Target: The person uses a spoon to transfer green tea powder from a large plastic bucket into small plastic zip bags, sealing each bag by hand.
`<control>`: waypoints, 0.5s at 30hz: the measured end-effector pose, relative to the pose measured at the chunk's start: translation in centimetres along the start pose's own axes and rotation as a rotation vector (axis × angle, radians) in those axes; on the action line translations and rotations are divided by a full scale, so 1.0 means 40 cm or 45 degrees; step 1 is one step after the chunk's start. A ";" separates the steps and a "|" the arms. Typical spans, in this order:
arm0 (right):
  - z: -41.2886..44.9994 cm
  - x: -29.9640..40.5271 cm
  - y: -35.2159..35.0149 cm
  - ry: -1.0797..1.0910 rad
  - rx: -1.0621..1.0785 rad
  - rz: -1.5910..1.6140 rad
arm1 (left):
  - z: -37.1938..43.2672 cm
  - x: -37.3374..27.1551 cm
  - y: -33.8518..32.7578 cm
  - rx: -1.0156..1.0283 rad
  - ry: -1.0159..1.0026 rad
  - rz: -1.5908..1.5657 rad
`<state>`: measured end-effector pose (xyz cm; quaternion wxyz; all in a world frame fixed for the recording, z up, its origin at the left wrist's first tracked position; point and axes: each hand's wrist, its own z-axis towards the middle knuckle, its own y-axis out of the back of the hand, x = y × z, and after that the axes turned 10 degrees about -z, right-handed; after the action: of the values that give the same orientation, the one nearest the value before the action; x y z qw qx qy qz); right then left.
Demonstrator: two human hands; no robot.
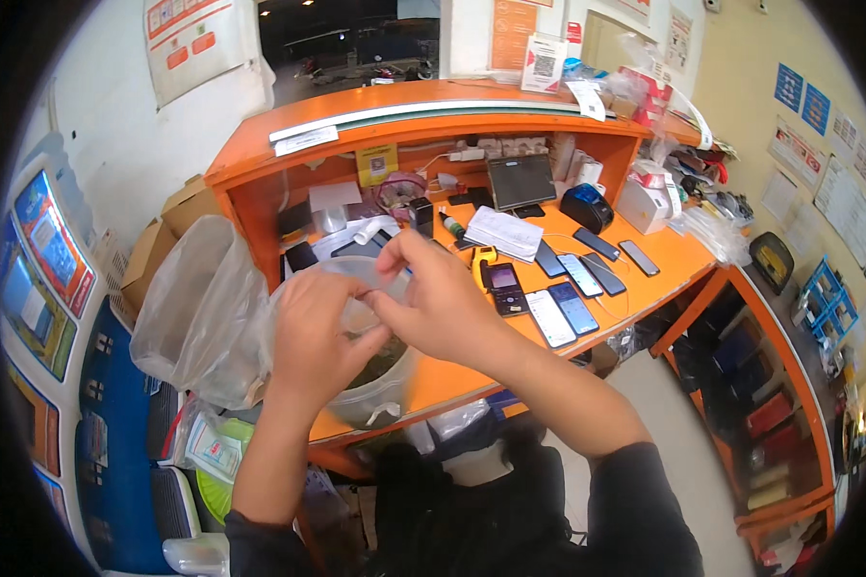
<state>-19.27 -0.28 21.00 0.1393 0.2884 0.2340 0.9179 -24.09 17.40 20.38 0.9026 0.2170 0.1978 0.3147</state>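
My left hand (314, 328) and my right hand (436, 299) are raised over a translucent plastic tub (368, 400). Their fingertips meet above its opening, the fingers bent. Whether something small is pinched between them is too fine to make out. Dark greenish contents (379, 364) show inside the tub, partly hidden by my hands. The tub stands at the left front of an orange desk (436, 382). To the left of my left hand is a large, cloudy clear plastic bag (195, 317), puffed out.
Several smartphones (550, 317) lie to the right, near a yellow handheld tool (483, 265). Folded papers (505, 232), a tablet-like screen (522, 182) and a black label printer (587, 208) sit behind. A raised orange counter (418, 97) borders the back. Cardboard boxes (151, 249) stand left.
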 end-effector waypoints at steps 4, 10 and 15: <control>-0.006 0.021 0.043 0.323 0.173 -0.142 | -0.003 0.031 0.000 -0.007 0.136 -0.103; 0.024 0.037 0.042 0.235 0.601 0.103 | -0.001 0.073 0.013 0.043 0.094 -0.123; 0.076 0.008 -0.018 0.072 0.559 0.221 | -0.051 0.144 0.040 -0.013 0.254 -0.225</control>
<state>-17.64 1.51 23.00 -0.0128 0.3052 0.4060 0.8613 -21.72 22.84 18.23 0.9038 0.1619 0.3033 0.2550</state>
